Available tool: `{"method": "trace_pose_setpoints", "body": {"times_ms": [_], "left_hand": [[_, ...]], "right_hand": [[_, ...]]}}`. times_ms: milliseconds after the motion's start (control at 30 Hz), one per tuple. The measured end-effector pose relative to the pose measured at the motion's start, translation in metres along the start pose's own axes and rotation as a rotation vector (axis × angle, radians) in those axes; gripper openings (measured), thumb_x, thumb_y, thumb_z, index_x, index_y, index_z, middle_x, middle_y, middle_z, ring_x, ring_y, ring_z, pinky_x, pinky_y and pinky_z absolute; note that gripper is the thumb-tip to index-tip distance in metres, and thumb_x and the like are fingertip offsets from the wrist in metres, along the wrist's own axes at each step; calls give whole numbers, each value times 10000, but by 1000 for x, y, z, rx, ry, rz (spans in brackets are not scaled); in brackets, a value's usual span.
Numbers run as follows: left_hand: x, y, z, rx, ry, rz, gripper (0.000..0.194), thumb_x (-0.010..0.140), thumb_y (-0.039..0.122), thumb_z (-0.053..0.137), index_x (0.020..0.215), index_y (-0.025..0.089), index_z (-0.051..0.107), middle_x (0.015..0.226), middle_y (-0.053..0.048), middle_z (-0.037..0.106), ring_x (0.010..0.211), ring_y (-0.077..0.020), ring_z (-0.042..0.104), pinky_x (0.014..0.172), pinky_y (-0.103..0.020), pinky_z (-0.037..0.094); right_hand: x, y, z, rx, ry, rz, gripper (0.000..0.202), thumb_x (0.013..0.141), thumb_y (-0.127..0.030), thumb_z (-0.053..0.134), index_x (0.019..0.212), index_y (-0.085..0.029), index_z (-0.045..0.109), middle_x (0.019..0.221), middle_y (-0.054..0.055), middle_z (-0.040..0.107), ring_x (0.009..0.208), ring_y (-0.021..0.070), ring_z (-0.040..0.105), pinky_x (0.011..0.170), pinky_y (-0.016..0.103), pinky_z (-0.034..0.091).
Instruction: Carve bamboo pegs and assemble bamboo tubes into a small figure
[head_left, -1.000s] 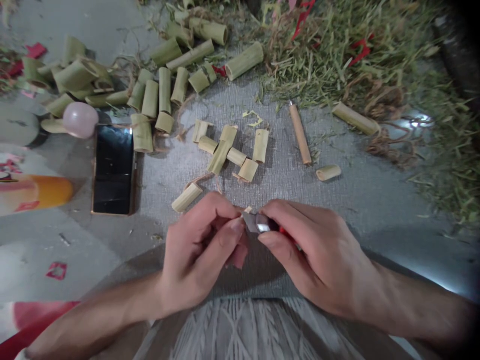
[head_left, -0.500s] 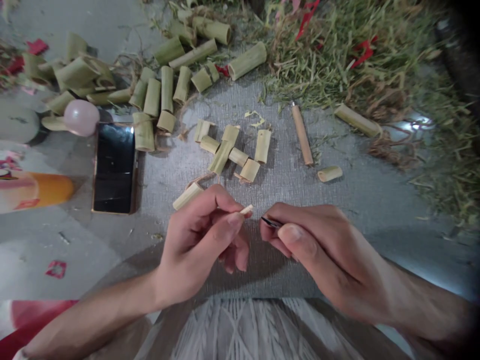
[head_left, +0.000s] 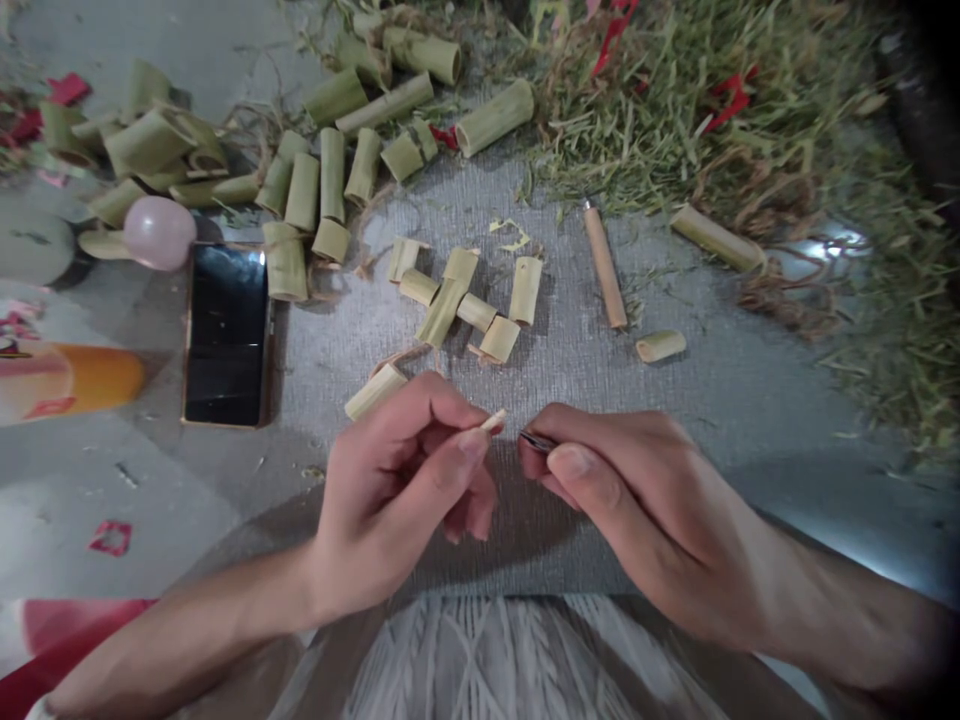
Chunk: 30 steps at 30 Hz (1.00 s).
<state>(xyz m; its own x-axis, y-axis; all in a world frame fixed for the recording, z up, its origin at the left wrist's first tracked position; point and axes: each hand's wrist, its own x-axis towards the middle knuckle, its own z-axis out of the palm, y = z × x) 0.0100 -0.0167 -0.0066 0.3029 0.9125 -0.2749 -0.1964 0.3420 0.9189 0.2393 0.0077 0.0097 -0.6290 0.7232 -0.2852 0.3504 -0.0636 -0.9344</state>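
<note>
My left hand (head_left: pixel 409 500) pinches a short pale stick (head_left: pixel 493 421) between thumb and forefinger. Just to its right, my right hand (head_left: pixel 637 500) grips a small dark metal blade (head_left: pixel 538 442), its tip pointing left; stick and blade are apart. Past my fingers, several cut bamboo pieces lie in a joined-looking row, with a crossed piece (head_left: pixel 442 312) in the middle and an upright one (head_left: pixel 526 291) at the right. A pale split bamboo piece (head_left: pixel 373 391) rests by my left knuckles, partly behind them.
A wooden-handled tool (head_left: pixel 604 265) and a small bamboo tube (head_left: pixel 661 346) lie right of centre. At left are a phone (head_left: pixel 227 335), a pink ball (head_left: pixel 160 233) and an orange drink (head_left: pixel 97 377). Bamboo tubes (head_left: pixel 302 192) and shredded grass (head_left: pixel 637 130) spread across the back.
My right hand and the blade have shifted very slightly left. My left hand still pinches the stick in nearly the same spot.
</note>
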Motion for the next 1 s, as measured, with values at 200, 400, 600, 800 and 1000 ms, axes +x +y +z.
{"method": "trace_pose_setpoints", "body": {"times_ms": [200,400,600,800,1000], "left_hand": [[-1,4,-2,183,-6,96,137,1164,225,610,1032,230,643,620,55,682,470,-60,538,457,-146,417],[-1,6,-5,310,-55,119,169,1166,226,582,1006,225,638,613,45,665,432,-80,523,393,-198,336],[0,6,-2,273,-76,142,138,1171,221,575,1037,234,606,620,53,681,448,-71,531,429,-160,409],[-1,2,2,-31,-70,39,152,1170,267,608,1025,222,612,657,32,725,474,-85,627,455,-137,492],[3,-1,2,-93,-57,56,153,1170,300,626,1041,218,629,637,37,721,468,-83,647,470,-130,511]], "right_hand": [[0,-1,4,-7,32,12,423,1242,-415,347,901,-230,514,730,-46,502,632,113,449,625,328,339],[-1,-4,1,35,10,53,426,1232,-419,397,879,-226,538,751,-42,535,649,108,507,662,314,393],[3,-1,-3,415,-108,144,456,1209,-500,466,875,-210,577,722,-45,461,635,106,404,596,273,353],[3,3,-7,630,-296,62,486,1222,-513,374,916,-206,594,744,-36,481,604,97,393,534,245,330],[-4,-2,-7,-126,52,-200,223,1140,-328,589,953,-210,608,776,-27,599,643,108,493,600,272,383]]}}
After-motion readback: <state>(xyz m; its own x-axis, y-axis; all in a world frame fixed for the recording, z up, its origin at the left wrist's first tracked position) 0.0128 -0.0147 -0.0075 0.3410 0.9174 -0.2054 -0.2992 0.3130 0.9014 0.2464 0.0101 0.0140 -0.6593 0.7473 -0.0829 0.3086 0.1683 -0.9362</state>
